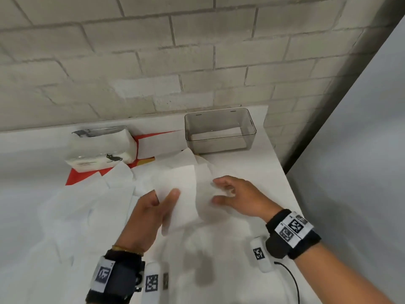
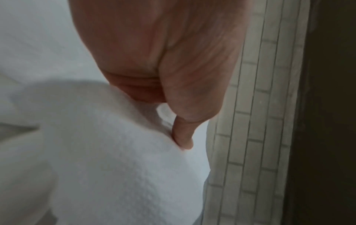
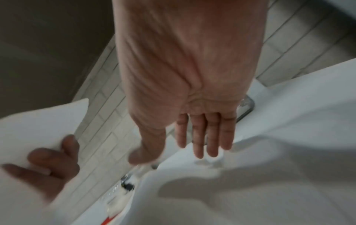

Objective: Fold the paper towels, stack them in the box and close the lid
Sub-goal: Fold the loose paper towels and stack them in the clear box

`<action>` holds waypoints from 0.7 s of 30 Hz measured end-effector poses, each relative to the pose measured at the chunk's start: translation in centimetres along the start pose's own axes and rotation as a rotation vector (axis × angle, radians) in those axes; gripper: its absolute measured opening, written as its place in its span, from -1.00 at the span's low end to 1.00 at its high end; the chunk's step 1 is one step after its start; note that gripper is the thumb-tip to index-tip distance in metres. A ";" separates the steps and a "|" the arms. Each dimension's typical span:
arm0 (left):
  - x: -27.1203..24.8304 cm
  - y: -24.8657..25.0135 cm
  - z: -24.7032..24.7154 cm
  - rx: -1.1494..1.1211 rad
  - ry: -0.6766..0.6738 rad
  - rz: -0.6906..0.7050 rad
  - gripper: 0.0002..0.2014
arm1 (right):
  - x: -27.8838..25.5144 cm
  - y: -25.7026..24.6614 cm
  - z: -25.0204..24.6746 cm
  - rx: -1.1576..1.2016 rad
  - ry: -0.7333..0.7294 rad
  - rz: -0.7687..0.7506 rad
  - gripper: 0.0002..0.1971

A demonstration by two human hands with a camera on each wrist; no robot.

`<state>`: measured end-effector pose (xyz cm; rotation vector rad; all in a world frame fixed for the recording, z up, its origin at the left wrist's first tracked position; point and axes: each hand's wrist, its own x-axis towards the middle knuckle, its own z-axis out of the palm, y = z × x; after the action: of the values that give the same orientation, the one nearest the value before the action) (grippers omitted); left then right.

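Observation:
My left hand (image 1: pixel 165 197) holds a white paper towel (image 1: pixel 183 183) lifted off the table, pinched between thumb and fingers. The left wrist view shows the left hand (image 2: pixel 183 137) with its thumb pressed into the towel (image 2: pixel 115 152). My right hand (image 1: pixel 219 191) hovers just right of it with fingers straight and thumb apart, over another loose sheet (image 1: pixel 203 178). Nothing sits between the fingers of the right hand (image 3: pixel 169 152). The clear grey box (image 1: pixel 208 123) stands open at the back right, with something white lying flat inside. No lid is visible.
Several loose sheets (image 1: pixel 87 205) cover the white table (image 1: pixel 252 172). A tissue pack (image 1: pixel 100 150) and a red-and-white carton (image 1: pixel 157 143) lie at the back left. A block wall runs behind, and the table's right edge is close to my right wrist.

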<state>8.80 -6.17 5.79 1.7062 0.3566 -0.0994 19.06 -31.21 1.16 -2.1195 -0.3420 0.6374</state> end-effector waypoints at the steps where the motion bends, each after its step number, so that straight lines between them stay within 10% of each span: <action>1: -0.9 -0.7 -0.9 -0.035 0.025 -0.035 -0.48 | 0.4 -0.2 0.8 -0.090 -0.011 0.004 -0.25; 7: -4.7 -3.3 -2.5 -0.404 0.034 -0.192 -0.67 | 1.9 -1.5 2.5 -0.322 -0.053 0.016 -0.37; 13: -3.9 -5.8 -0.9 -0.644 -0.051 -0.287 -0.44 | 0.4 -3.6 1.5 -0.117 -0.038 -0.118 -0.80; 21: -0.9 -5.2 1.9 -0.750 -0.300 -0.314 -0.25 | -5.1 -7.7 3.4 0.158 -0.054 -0.199 -0.91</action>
<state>6.71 -7.55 0.79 0.8698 0.3731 -0.3961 12.85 -26.77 7.37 -1.8928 -0.5095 0.5863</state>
